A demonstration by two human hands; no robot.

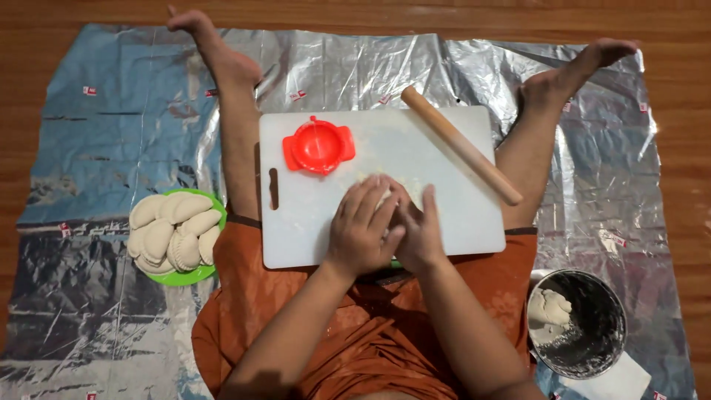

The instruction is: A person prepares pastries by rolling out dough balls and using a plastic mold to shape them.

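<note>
A white cutting board (452, 230) rests across my lap. Both hands press together on a small lump of pale dough (385, 196) near the board's middle; my left hand (361, 226) lies over it from the left and my right hand (418, 230) cups it from the right. Most of the dough is hidden under my fingers. A round red dumpling press (318, 145) lies closed on the board's upper left. A wooden rolling pin (461, 144) lies diagonally across the board's upper right.
A green plate (194, 275) stacked with several shaped dumplings (174, 231) sits on the left. A metal pot (592, 326) holding a lump of dough (549, 307) stands at lower right. Foil sheeting (111, 133) covers the wooden floor, and my bare legs stretch out past the board.
</note>
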